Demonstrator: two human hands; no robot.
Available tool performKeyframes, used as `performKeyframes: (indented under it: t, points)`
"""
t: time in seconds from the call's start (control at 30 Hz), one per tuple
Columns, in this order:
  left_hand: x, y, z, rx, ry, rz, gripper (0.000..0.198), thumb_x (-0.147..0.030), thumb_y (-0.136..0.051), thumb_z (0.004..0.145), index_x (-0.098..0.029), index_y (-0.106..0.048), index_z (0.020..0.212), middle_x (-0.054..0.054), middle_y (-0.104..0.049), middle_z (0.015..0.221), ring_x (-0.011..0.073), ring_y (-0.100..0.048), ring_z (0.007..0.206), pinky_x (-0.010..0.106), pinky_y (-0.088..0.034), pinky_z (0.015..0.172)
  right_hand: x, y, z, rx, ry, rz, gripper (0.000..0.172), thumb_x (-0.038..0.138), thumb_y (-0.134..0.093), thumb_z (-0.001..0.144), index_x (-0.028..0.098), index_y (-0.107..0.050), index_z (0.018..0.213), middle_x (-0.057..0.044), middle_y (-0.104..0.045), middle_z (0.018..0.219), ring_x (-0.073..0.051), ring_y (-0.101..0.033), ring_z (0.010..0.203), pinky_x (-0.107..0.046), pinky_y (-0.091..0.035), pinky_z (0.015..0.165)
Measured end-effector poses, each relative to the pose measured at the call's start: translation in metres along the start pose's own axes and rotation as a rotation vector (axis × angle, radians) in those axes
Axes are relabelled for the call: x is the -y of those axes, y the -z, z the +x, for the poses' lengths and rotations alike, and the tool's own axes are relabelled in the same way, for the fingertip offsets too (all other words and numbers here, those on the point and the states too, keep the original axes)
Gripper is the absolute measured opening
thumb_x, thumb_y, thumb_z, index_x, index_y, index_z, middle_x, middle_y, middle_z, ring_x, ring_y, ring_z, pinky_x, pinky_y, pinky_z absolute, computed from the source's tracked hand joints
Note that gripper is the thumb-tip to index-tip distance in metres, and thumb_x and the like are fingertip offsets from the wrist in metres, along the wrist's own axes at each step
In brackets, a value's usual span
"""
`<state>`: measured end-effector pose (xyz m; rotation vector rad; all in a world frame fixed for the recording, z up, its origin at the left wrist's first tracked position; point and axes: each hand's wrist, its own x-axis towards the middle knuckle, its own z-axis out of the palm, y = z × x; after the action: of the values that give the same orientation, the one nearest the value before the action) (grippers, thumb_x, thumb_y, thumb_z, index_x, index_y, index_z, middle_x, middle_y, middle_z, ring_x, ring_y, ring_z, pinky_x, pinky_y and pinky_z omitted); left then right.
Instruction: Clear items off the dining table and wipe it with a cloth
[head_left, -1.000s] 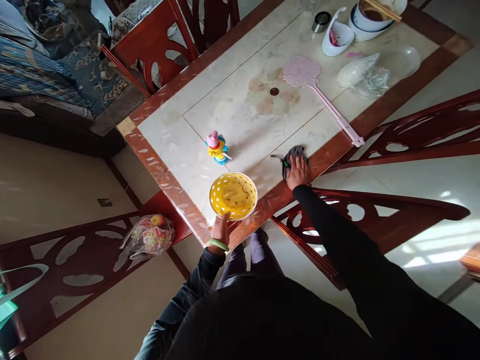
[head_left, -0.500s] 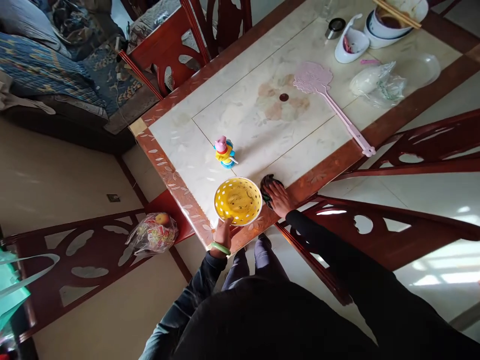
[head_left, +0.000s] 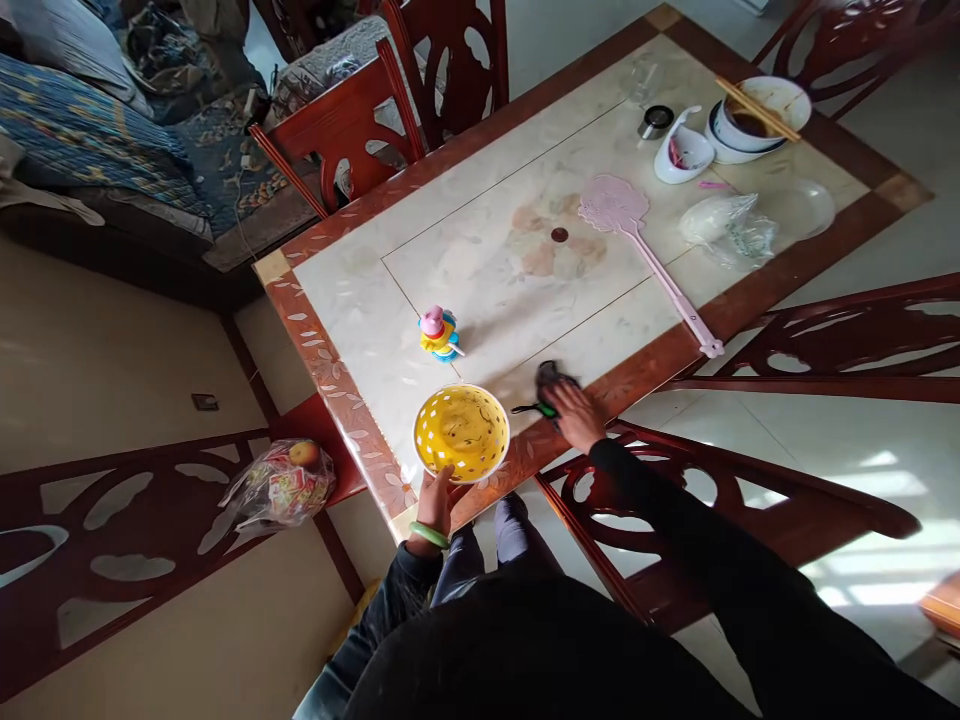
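Observation:
My left hand (head_left: 435,502), with a green bangle at its wrist, grips the near rim of a yellow bowl (head_left: 462,434) with white squares, its thumb over the edge. The bowl is at the near left corner of the table. My right hand (head_left: 576,412) lies on a dark cloth (head_left: 553,382), slightly blurred, on the tabletop right of the bowl. A black and green strip sticks out from the cloth toward the bowl. Just beyond the bowl stands a small toy figure (head_left: 440,334) in pink, yellow and blue.
On the table (head_left: 337,290) lie a pink fly swatter (head_left: 664,275), a plastic bag (head_left: 724,225), a white scoop-shaped dish (head_left: 682,155) and stacked bowls (head_left: 765,110) with chopsticks. Red chairs (head_left: 345,130) surround it. A bag of fruit and packets (head_left: 289,482) sits on the left chair.
My right hand has moved right with the dark cloth, away from the bowl, and the strip now shows. My left hand still holds the bowl. The whole view has shifted.

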<state>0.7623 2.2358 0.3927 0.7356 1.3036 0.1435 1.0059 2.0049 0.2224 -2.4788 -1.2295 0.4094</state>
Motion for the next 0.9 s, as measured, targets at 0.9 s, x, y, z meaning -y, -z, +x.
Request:
performKeyframes:
  t: [0.9]
  points:
    - [-0.002, -0.048, -0.018, 0.009, -0.02, 0.027, 0.078, -0.03, -0.091, 0.068, -0.018, -0.064, 0.141, 0.012, -0.079, 0.109, 0.0334, -0.079, 0.109, 0.049, -0.066, 0.1, -0.065, 0.056, 0.17, -0.185, -0.383, 0.042, 0.069, 0.027, -0.044, 0.107, -0.001, -0.035, 0.169, -0.029, -0.035, 0.173, -0.047, -0.02, 0.168, -0.066, -0.019, 0.137]
